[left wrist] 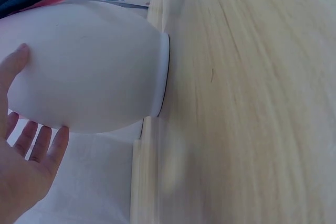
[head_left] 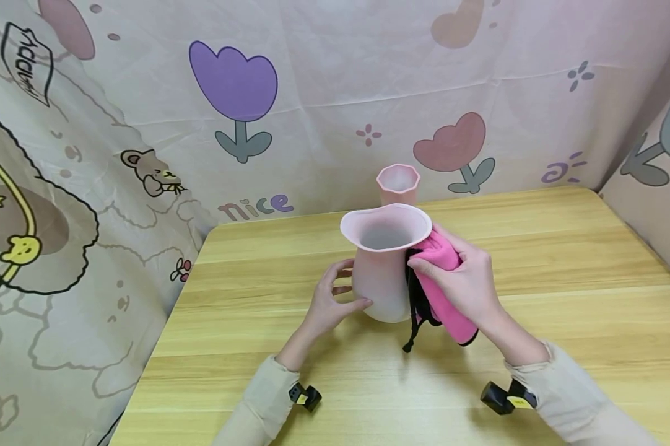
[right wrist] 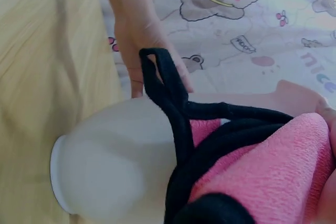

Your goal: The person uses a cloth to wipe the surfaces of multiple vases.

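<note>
A pale pink vase [head_left: 385, 285] with a flared, wavy rim stands upright on the wooden table. My left hand [head_left: 330, 298] holds its left side low down, thumb in front and fingers curving round behind; the left wrist view shows the fingertips at the vase's body [left wrist: 94, 66]. In my right hand [head_left: 471, 282] is a folded pink cloth [head_left: 442, 297] with black edging and a black loop, gripped between thumb and fingers. The cloth lies against the vase's right side, just under the rim. In the right wrist view the black loop [right wrist: 163, 77] hangs across the vase [right wrist: 115, 156].
Behind the vase stands a smaller pink cup-like vessel [head_left: 399, 179] with an angular rim, partly hidden. A printed fabric backdrop [head_left: 324, 74] rises along the back and left of the table [head_left: 563, 260]. Small black cameras [head_left: 305, 396] sit on both wrists.
</note>
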Available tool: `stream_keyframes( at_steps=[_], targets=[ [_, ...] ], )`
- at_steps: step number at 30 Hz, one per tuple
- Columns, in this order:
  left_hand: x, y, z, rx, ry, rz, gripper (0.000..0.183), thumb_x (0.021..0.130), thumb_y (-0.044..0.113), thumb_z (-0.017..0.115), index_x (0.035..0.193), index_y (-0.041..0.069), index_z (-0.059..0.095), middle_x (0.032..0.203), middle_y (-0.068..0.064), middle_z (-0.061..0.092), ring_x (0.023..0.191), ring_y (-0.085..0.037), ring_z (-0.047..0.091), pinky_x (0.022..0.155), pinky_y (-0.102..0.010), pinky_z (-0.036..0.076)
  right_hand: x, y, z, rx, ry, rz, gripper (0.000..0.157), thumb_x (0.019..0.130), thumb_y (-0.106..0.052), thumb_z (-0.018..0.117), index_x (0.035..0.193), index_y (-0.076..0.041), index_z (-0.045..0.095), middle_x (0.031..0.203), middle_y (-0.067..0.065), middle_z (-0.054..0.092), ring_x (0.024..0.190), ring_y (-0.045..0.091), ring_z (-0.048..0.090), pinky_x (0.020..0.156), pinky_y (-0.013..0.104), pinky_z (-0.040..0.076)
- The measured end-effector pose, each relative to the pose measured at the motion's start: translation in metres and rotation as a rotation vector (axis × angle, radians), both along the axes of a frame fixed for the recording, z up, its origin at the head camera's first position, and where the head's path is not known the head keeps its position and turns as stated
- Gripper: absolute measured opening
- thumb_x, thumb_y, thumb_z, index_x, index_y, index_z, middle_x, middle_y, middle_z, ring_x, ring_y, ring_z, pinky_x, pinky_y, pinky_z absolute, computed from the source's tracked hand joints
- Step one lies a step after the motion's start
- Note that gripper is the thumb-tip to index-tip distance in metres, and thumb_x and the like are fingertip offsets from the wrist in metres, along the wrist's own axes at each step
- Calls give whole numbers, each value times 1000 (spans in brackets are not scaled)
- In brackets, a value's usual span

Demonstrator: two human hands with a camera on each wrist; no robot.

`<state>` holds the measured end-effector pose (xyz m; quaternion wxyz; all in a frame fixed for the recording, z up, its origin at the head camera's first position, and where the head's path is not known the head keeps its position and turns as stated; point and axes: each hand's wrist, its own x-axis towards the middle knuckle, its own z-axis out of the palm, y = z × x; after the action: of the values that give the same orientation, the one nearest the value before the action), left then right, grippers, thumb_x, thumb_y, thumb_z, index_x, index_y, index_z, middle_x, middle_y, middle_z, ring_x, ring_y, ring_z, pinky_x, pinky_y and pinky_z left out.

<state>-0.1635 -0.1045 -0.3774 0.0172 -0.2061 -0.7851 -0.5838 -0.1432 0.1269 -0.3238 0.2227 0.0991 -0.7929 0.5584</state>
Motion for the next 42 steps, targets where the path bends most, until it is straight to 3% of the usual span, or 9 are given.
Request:
stream_keyframes(
  at_steps=[11,15,19,22,26,31,36,40,42],
  targets=[
    [1,0,0,6,-8,-2,69,68,0,76,128,1,42,127,-16,45,112,-34,45,87,-48,47,1,0,0,-65,109,-45,64,64,-4,81,123,-6,56,115,13,61,97,-1,58,77,12,48],
    [2,1,0,0,1,-1,68,68,1,76,128,1,42,127,-16,46,111,-31,46,87,-46,48,2,4,0,-84,132,-51,65,62,0,80,123,-7,56,114,13,61,99,1,58,79,13,48],
    [2,3,-4,8,44,-7,69,69,1,76,128,1,42,127,-16,45,111,-34,46,85,-47,48,5,9,-3,-78,155,-74,67,61,3,81,122,-8,58,114,10,62,98,1,59,78,12,48],
    [1,5,-16,-13,75,15,73,70,4,76,132,4,38,130,-15,42,113,-34,43,87,-48,46,6,13,-7,-73,176,-96,66,58,6,81,120,-7,59,112,3,64,96,0,59,77,11,48],
    [2,13,-29,-71,119,111,84,70,16,77,138,7,29,136,-11,35,120,-30,37,94,-48,40,8,20,-16,-60,214,-122,67,55,9,81,118,-5,60,109,-5,64,95,-1,59,76,10,48],
    [12,31,-22,-158,225,304,99,64,37,79,140,7,24,140,-9,30,125,-26,32,99,-48,35,8,26,-27,-30,241,-136,69,53,10,81,117,-4,61,111,-6,64,97,-2,58,77,9,46],
    [21,51,-16,-268,236,500,119,51,53,82,141,9,18,140,-6,27,126,-20,29,100,-45,36,8,30,-37,-14,243,-134,69,52,11,81,116,-2,61,110,3,64,97,-2,58,77,9,46],
    [22,62,-18,-281,207,570,119,47,57,82,138,10,21,135,-4,30,121,-17,32,97,-39,39,8,30,-43,0,250,-122,68,51,13,81,115,1,61,108,17,63,96,-3,58,75,8,47],
    [21,65,-19,-271,198,580,115,48,56,82,136,11,24,130,-4,33,117,-17,34,95,-37,40,8,30,-44,4,245,-118,68,51,13,81,115,1,61,108,18,63,96,-4,58,75,8,47]
  ],
)
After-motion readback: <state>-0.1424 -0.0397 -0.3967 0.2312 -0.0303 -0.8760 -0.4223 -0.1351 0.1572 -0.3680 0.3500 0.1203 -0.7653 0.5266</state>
